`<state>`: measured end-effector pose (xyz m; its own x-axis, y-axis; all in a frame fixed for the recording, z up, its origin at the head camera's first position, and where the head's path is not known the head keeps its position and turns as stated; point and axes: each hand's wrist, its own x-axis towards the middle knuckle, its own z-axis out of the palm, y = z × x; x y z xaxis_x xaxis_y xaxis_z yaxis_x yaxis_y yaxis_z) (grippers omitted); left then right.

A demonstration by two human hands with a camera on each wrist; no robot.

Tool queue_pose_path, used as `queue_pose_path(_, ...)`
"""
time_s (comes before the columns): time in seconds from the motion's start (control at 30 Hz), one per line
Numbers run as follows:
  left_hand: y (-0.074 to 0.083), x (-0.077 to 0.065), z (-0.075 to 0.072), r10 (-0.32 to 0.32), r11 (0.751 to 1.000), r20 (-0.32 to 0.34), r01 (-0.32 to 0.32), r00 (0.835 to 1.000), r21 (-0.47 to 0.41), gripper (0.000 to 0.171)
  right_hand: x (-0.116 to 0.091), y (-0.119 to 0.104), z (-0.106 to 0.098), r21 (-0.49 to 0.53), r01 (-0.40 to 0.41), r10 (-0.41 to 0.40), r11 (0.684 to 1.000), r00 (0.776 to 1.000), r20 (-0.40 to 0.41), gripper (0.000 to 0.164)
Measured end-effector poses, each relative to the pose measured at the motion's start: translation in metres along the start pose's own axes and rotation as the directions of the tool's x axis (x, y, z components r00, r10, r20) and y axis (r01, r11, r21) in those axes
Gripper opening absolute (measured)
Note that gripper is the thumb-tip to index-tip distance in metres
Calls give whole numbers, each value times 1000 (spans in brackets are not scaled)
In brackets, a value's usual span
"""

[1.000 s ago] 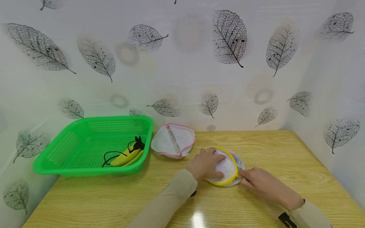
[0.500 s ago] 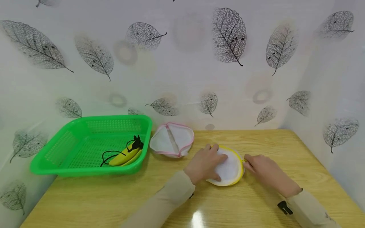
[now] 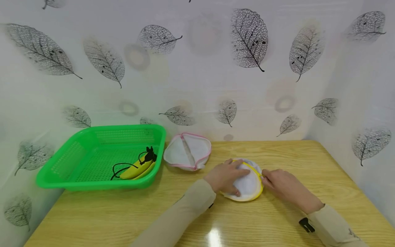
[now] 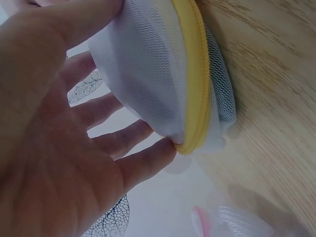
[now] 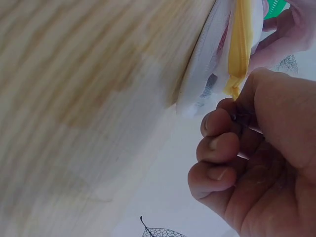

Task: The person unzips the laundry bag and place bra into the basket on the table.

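Bag (image 3: 248,185) on the worktop (image 3: 308,161), at 3 o'clock from your left hand (image 3: 226,177), which rests spread over it. Your right hand (image 3: 286,187), at the bag's 3 o'clock edge, pinches its zip (image 5: 239,47) tab.

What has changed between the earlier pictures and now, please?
The right hand, pinching the end of the yellow zip, has moved forward; the zip's right edge shifted slightly right. No new hold or release is visible. The left hand stays spread on the white bag. The pink-trimmed bag, green basket and bananas stayed.
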<state>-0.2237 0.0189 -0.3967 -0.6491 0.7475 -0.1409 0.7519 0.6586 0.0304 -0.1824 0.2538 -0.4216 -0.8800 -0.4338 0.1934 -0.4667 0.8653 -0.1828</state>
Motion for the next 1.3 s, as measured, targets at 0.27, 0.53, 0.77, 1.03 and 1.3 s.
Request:
queue_pose_path(0.27,3,4,-3,-50,999,88,50,995,-2,79,-1,2,0,-11,-10,10,1000,1000,7,31)
queue_pose_path(0.53,3,7,-1,-52,999,97,51,994,6,78,-5,4,0,-11,-2,2,1000,1000,27,32)
queue_pose_path(0.77,3,6,-3,-66,998,108,68,992,-9,78,-8,5,0,-10,-6,6,1000,1000,31,32)
queue_pose_path(1.03,4,6,-2,-68,997,102,71,993,-24,77,-11,4,1,-17,-11,11,1000,1000,19,32)
queue_pose_path(1.3,3,6,-1,-68,997,97,72,993,-38,78,-13,4,1,-17,-14,14,1000,1000,25,32)
